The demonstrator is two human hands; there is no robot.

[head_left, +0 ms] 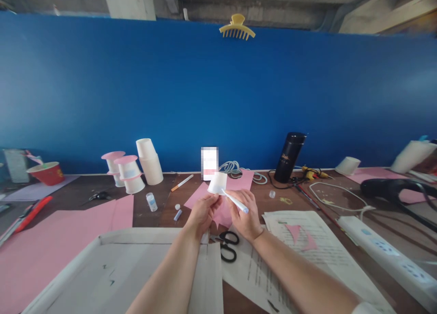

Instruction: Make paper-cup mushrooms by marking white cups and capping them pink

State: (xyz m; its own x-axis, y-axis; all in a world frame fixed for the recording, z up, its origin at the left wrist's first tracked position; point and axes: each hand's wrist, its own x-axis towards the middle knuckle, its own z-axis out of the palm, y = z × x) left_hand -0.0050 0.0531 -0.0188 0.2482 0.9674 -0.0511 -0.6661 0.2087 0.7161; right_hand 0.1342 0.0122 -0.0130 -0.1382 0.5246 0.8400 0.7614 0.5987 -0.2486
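Note:
Above the middle of the table, my left hand (205, 209) is closed on a small white paper cup (217, 183), gripping it near its lower edge. My right hand (246, 214) is wrapped round a white marker pen (235, 201) with a light blue end. The pen's tip points at the cup's side; whether it touches cannot be made out. Beneath both hands lies pink paper (243, 182) with cut edges. Scissors (229, 245) with black handles rest on printed sheets close to my right wrist. A small blue cap-like piece (178, 215) lies left of my left hand.
At the back left stand stacked white cups (150, 164) and cups joined with pink discs (129, 175). A glue stick (151, 202) is nearer. A black thermos (290, 157), cables and a white power strip (389, 259) occupy the right. A red utility knife (33, 214) lies far left.

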